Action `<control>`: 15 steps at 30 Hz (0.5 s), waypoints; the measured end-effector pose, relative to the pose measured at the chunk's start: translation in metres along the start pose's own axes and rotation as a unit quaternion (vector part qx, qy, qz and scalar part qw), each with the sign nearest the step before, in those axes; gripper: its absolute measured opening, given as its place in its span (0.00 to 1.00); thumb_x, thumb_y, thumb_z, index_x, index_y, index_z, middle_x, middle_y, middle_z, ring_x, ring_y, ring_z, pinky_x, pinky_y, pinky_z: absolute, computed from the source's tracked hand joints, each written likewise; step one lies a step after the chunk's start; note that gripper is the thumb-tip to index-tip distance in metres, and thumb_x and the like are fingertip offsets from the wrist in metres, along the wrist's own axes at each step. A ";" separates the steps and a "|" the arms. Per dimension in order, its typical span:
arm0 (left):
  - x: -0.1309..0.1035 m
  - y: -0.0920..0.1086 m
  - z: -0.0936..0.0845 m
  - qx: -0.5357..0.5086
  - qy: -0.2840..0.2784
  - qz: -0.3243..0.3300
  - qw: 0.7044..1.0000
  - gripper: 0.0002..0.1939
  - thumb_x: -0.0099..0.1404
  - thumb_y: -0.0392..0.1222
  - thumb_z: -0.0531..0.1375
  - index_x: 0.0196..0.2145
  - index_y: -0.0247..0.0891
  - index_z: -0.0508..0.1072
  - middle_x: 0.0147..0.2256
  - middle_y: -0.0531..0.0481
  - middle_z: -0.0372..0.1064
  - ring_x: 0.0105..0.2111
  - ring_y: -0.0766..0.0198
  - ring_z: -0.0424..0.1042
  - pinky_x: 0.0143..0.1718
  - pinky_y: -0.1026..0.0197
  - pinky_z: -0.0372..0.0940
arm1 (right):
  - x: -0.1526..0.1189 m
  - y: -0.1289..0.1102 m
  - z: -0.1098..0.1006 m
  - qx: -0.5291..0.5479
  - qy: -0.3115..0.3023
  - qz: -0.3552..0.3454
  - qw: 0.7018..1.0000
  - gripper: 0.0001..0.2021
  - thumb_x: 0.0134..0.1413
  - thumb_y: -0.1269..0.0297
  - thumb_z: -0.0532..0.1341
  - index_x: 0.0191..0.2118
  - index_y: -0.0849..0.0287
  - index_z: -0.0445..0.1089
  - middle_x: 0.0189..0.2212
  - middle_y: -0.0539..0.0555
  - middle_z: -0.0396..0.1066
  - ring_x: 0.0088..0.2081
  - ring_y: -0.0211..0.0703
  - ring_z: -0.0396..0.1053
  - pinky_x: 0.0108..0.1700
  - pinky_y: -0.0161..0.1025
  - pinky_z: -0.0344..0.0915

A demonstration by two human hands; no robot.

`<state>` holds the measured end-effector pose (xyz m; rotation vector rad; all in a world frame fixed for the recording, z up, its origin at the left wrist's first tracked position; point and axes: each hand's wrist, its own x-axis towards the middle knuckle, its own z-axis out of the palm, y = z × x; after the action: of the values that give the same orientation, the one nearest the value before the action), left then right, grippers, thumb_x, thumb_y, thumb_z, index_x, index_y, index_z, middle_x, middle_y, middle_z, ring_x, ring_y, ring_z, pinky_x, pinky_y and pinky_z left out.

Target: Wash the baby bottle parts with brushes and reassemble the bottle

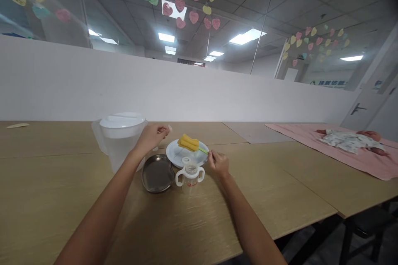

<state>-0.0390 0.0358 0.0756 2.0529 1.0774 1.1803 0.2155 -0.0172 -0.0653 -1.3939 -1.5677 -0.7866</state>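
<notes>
My right hand point(219, 163) grips the green handle of a bottle brush point(188, 143) with a yellow sponge head. The sponge is over a white plate point(171, 153), and I cannot tell whether it touches it. Between the fingertips of my left hand point(154, 134) is a small translucent piece point(170, 128), too small to name. A clear baby bottle point(190, 177) with two white handles stands upright and uncapped in front of the plate. Left of it lies a metal kidney-shaped tray point(158, 174). Beyond my left forearm stands a translucent lidded pitcher point(120, 145), partly hidden.
On the right, a baby-like figure point(345, 140) in patterned white clothes lies on a pink blanket point(301, 143). A thin pale strip point(18, 125) rests at the table's far left. A white wall point(192, 95) rises behind the table, and a dark stool point(368, 223) stands at lower right.
</notes>
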 end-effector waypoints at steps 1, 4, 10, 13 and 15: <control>-0.001 -0.003 -0.001 0.051 -0.011 -0.017 0.998 0.03 0.48 0.39 0.61 0.22 0.38 0.72 0.18 0.52 0.67 0.22 0.63 0.66 0.31 0.62 0.58 | 0.000 0.001 0.000 0.000 0.003 0.004 1.000 0.20 0.58 0.63 0.45 0.18 0.60 0.62 0.13 0.50 0.60 0.17 0.32 0.53 0.24 0.33 0.46; -0.005 -0.017 -0.001 0.114 -0.057 -0.111 0.986 0.07 0.40 0.31 0.62 0.17 0.38 0.68 0.12 0.54 0.62 0.16 0.62 0.64 0.29 0.59 0.58 | -0.002 0.001 0.000 -0.005 0.010 0.014 1.000 0.20 0.58 0.63 0.45 0.18 0.60 0.62 0.13 0.49 0.60 0.17 0.33 0.53 0.24 0.33 0.45; -0.010 -0.051 0.008 0.068 -0.100 -0.203 0.972 0.10 0.38 0.34 0.63 0.10 0.38 0.63 0.04 0.54 0.51 0.10 0.57 0.61 0.24 0.50 0.60 | -0.001 0.000 0.000 -0.047 0.044 0.052 0.997 0.20 0.60 0.65 0.43 0.21 0.61 0.63 0.15 0.50 0.60 0.19 0.35 0.55 0.25 0.34 0.45; -0.011 -0.062 0.014 0.002 -0.083 -0.186 0.979 0.09 0.43 0.41 0.62 0.12 0.39 0.66 0.04 0.53 0.51 0.14 0.53 0.65 0.27 0.49 0.61 | 0.002 -0.001 0.001 -0.061 0.042 0.090 0.993 0.20 0.61 0.64 0.44 0.24 0.62 0.66 0.17 0.51 0.63 0.20 0.35 0.56 0.25 0.34 0.46; -0.011 -0.066 0.017 -0.054 -0.074 -0.160 0.983 0.10 0.45 0.42 0.61 0.12 0.39 0.66 0.05 0.51 0.52 0.18 0.51 0.68 0.29 0.50 0.61 | 0.003 -0.002 0.001 -0.057 0.030 0.095 0.993 0.19 0.61 0.62 0.44 0.28 0.62 0.68 0.20 0.52 0.65 0.22 0.35 0.58 0.26 0.33 0.47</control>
<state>-0.0522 0.0618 0.0125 1.7727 1.1894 0.8911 0.2135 -0.0151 -0.0628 -1.5618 -1.3389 -0.8053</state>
